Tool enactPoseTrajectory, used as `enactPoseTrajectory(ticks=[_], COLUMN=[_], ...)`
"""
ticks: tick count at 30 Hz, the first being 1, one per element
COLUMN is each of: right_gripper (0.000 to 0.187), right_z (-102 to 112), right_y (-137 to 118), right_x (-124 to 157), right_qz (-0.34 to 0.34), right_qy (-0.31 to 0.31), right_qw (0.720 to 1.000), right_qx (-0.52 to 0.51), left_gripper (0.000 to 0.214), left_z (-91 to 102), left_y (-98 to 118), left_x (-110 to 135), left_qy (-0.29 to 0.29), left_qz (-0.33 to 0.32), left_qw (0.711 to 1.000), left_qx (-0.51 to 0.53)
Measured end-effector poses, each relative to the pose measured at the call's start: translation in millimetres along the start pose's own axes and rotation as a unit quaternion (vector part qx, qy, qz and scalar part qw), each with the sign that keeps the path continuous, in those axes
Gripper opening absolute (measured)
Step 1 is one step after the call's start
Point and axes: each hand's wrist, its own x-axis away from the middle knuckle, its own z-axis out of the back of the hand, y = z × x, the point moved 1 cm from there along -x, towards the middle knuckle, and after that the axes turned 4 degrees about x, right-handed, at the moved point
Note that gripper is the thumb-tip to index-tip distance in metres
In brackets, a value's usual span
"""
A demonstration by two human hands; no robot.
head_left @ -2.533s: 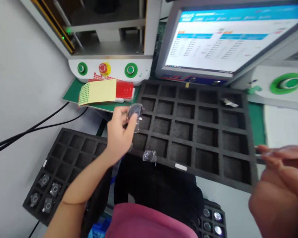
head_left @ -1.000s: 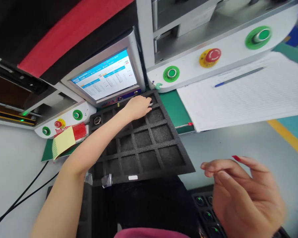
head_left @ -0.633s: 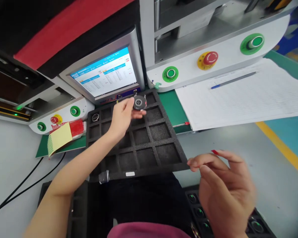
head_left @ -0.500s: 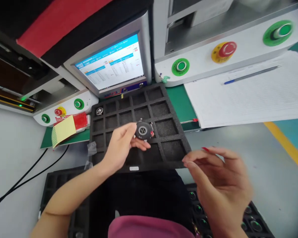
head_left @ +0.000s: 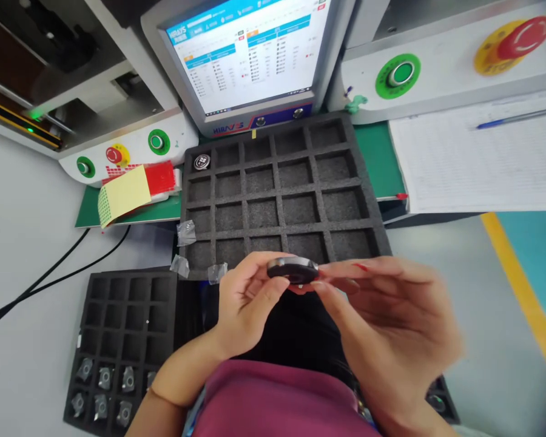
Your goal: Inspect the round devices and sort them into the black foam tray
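A round, dark smartwatch case (head_left: 293,271) is held in front of my body, tilted so that mostly its edge shows. My left hand (head_left: 250,303) grips its left side between thumb and fingers. At the right end, the thumb and forefinger of my right hand (head_left: 386,315) pinch the rim, with a red nail showing. Just beyond the hands lies a black foam tray (head_left: 279,164) with square compartments. In its far left compartment sits a small round disc (head_left: 202,162) with white markings.
A lit monitor (head_left: 255,54) stands behind the tray, with green and red buttons on both sides. Paper sheets (head_left: 482,164) and a pen (head_left: 519,118) lie right. Lower left, another foam tray (head_left: 127,303) holds wrapped parts. Yellow notes (head_left: 127,194) rest at left.
My left hand has brought the watch case back from over the tray and tipped it edge-on. My right hand, previously apart, now touches its right end. The camera view has shifted.
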Motion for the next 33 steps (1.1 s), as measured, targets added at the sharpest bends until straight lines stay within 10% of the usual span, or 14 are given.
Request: enactPoseTrajectory(ticks=[15,33], right_gripper=[0.049,0.052], right_z=[-16,-28], right_y=[0,4], right_x=[5,17], right_qz=[-0.021,0.015], right_qy=[-0.116,-0.106], right_qw=[0.993,0.994], right_qx=[-0.004,0.030], left_gripper=[0.023,0.023], left_z=[39.0,54.8], left_y=[8,7], left_x=[15,22], left_qy=[-0.087,-0.066], left_qz=[-0.056,-0.072], left_qw=[0.993,0.995], left_qx=[-0.050,0.024])
